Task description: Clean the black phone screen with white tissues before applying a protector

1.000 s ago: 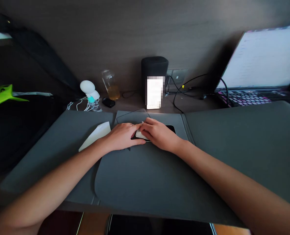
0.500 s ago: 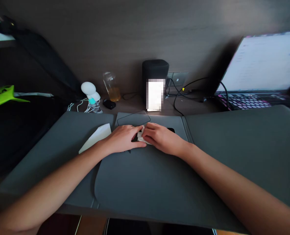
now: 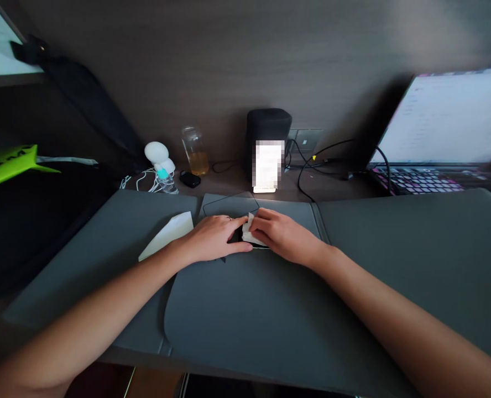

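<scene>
Both my hands meet at the middle of a grey desk mat (image 3: 245, 309). My right hand (image 3: 285, 237) pinches a small white wipe (image 3: 249, 232) and presses it down on a flat black phone (image 3: 236, 237) that is mostly hidden under the hands. My left hand (image 3: 212, 239) lies over the phone's left end, fingers curled along its edges, holding it still. A thin clear sheet (image 3: 229, 204) lies flat just behind the hands.
A white paper packet (image 3: 166, 235) lies left of my left hand. At the back stand a black speaker (image 3: 268, 124), a glass jar (image 3: 194, 150), a small white fan (image 3: 159, 157) with cables and a black fob (image 3: 189, 178). An open laptop (image 3: 444, 132) sits at the right.
My right hand has drawn the white wipe a little left over the phone, covering more of it. The head camera has tilted down slightly.
</scene>
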{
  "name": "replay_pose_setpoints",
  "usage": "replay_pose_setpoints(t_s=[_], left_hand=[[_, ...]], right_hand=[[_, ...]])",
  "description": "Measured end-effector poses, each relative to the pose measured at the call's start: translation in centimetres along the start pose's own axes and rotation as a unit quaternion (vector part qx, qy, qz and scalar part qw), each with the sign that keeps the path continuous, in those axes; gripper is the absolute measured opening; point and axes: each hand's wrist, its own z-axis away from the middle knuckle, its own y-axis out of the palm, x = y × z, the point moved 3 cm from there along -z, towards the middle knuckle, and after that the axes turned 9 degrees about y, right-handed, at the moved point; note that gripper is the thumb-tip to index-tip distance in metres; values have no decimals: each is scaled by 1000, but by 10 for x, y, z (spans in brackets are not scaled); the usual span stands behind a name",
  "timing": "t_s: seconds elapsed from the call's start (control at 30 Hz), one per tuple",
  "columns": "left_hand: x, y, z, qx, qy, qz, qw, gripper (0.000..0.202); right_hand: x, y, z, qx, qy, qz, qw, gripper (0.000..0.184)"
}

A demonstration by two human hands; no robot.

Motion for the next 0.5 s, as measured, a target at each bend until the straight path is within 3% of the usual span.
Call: replay_pose_setpoints(t_s=[0.13, 0.33, 0.5], left_hand=[[1, 1, 0, -7, 3, 1, 1000, 55], [1, 1, 1, -4, -1, 2, 1000, 54], [1, 1, 1, -3, -2, 0, 1000, 62]], right_hand=[[7, 2, 1, 26, -35, -22, 999, 21], [6, 1, 1, 23, -12, -43, 999, 17], [7, 0, 4, 35, -35, -27, 998, 18]])
